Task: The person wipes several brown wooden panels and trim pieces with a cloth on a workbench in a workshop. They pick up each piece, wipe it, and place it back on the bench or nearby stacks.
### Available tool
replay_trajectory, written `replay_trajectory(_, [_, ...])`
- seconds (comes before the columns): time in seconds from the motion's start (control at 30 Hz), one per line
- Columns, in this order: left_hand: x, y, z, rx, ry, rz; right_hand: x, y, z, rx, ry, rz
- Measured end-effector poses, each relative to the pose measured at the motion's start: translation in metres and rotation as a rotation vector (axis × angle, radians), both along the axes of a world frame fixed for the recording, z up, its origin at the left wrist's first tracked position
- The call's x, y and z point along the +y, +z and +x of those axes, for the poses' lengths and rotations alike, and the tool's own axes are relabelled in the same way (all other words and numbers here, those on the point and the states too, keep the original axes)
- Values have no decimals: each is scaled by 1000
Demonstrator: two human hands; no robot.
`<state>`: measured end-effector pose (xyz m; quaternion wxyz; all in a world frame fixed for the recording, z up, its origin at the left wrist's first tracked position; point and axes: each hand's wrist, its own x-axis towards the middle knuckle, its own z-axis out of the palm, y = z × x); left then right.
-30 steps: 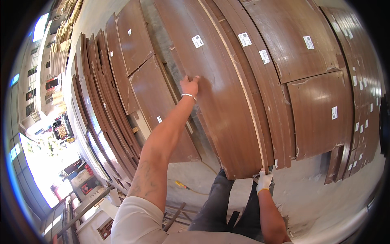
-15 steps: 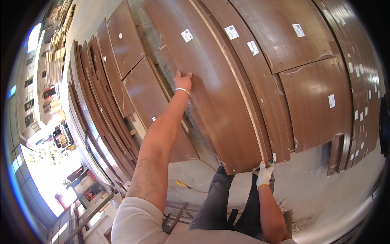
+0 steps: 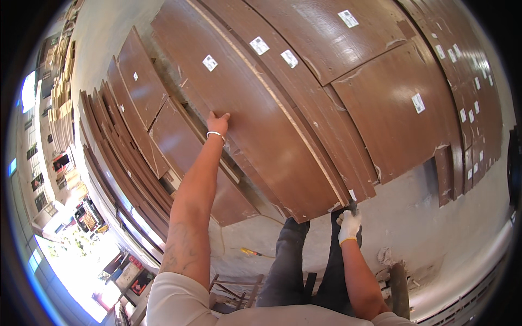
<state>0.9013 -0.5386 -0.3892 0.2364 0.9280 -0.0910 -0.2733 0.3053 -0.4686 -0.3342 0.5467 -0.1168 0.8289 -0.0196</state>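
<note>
A long, glossy brown panel [image 3: 255,119] with a pale right edge and a white label lies tilted on the stack before me. My bare left hand [image 3: 217,124], with a white band at the wrist, grips its left edge, thumb on the face and the other fingers partly hidden. Just below the panel's near right corner is my right hand [image 3: 349,225], in a white glove with a yellow cuff. Its fingers are curled, and something dark shows by their tips; I cannot make out what they hold.
More labelled brown panels [image 3: 391,108] lie to the right, others [image 3: 138,81] to the left. Narrow boards [image 3: 122,157] lean further left. A yellow-handled tool [image 3: 250,251] with a cord rests on the floor. A metal frame [image 3: 236,290] stands near my legs.
The view has shifted, so the panels sit further left in it. My right hand has come off the panel's near corner to just below it. My left hand stays on the left edge.
</note>
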Motion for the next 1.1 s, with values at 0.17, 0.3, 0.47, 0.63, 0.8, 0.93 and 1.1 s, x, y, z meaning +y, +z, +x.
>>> replay_trajectory(0.17, [-9, 12, -13, 109, 165, -135, -36, -5, 7, -102, -223, -395])
replay_trajectory(0.3, [-10, 18, -22, 79, 132, -143, -56, -18, 9, -96, -288, -282])
replay_trajectory(0.47, [-5, 21, -25, 153, 151, -255, -59, -22, 2, -105, -296, -177])
replay_trajectory(0.63, [7, 18, -29, 123, 188, -190, -57, -28, -7, -188, -232, -229])
replay_trajectory(0.8, [30, 5, -51, 137, 76, -169, -69, -23, -23, -244, -219, -119])
replay_trajectory(0.93, [64, 13, -117, -101, -252, 81, -118, -2, -50, 374, 316, -250])
replay_trajectory(1.1, [106, 36, -222, 52, -294, 75, -253, 8, -101, 500, 530, -701])
